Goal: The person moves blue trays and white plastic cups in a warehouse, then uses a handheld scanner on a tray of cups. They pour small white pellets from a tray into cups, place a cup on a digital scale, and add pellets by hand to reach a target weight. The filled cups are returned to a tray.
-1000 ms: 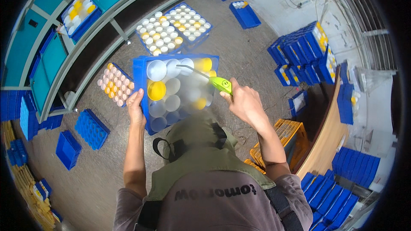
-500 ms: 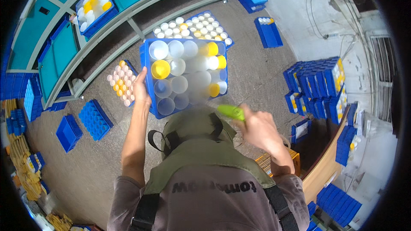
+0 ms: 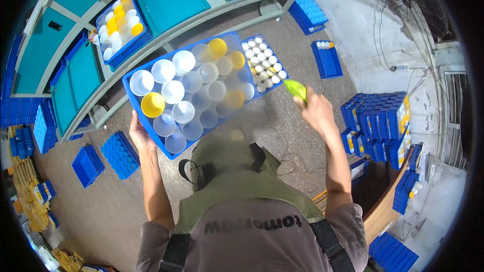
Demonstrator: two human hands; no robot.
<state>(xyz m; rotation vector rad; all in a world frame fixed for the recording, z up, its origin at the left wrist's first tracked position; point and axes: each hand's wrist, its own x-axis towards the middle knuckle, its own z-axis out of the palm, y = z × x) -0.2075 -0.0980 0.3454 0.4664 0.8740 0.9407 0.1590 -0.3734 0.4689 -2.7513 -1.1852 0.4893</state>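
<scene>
- In the middle of the scene, above the floor (image 3: pixel 101 214) and just beyond the person's hat (image 3: pixel 224 163), a blue tray (image 3: pixel 132 99) is being held up, its left side turned somewhat toward the near edge.
- By the left hand (image 3: pixel 141 133), the tray's left wall is being gripped near the near-left corner; the fingers underneath are being hidden, so any further support from below cannot be told.
- By the right hand (image 3: pixel 317 112), a green tool (image 3: pixel 296 89) is being gripped in a closed fist, to the right of the tray and apart from it.
- In the tray, white cups (image 3: pixel 164 71) and yellow cups (image 3: pixel 153 104) are being carried in close rows, mouths facing up; those toward the right are being blurred by haze.
- In handling, the tray is probably being felt as stiff and fairly light, though its far-right side is being left to weigh on the left wrist.
- The cups are likely being kept light, thin-walled and smooth, so easily dented or slid by a sharp tilt.
- The surest hold is probably being offered by the rim at the middle of opposite walls, with the cup mouths being left untouched.
</scene>
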